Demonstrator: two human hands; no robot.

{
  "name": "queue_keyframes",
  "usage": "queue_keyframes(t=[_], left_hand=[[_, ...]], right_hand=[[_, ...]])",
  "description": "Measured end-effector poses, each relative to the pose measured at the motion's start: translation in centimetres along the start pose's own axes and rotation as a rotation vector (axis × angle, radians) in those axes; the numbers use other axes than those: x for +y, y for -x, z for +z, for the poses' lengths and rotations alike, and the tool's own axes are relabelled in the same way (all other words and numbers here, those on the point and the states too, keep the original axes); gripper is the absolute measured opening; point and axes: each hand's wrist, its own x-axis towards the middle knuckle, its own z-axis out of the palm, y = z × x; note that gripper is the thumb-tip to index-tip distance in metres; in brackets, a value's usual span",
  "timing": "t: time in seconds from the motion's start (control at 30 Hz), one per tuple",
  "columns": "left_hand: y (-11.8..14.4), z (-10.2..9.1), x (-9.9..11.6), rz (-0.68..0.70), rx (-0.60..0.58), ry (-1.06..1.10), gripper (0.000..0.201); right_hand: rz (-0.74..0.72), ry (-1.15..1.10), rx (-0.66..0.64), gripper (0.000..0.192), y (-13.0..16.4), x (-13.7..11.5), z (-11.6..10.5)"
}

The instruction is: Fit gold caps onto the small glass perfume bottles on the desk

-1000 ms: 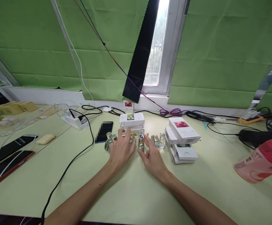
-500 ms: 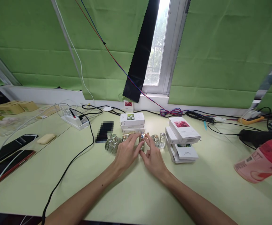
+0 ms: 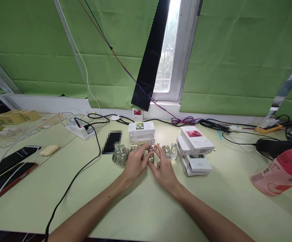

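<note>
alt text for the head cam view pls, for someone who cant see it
Left hand and right hand meet around a small glass bottle in a row of similar bottles on a pale green table. Stacked white boxes lie to the right, cables and phones to the left, green blinds behind.

Left of my grip a black cable (image 3: pixel 72 178) crosses the table (image 3: pixel 140 208) from a white power strip (image 3: pixel 79 129). Stacked white boxes (image 3: pixel 195 149) sit just right; a pink cup (image 3: pixel 279 171) lies far right.

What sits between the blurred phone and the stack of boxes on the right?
In the head view: small glass bottles, both hands, left hand and right hand, then more bottles.
</note>
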Motion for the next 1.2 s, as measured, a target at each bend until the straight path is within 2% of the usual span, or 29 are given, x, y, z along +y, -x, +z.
queue_keyframes(t=[0.87, 1.2], left_hand=[[0.04, 0.04, -0.17, -0.065, -0.013, 0.035, 0.019], [0.11, 0.13, -0.18, -0.036, -0.017, 0.007, 0.024]], right_hand=[[-0.002, 0.045, -0.015, 0.063, -0.09, 0.12, -0.15], [-0.027, 0.059, -0.009, 0.062, -0.02, 0.18, -0.17]])
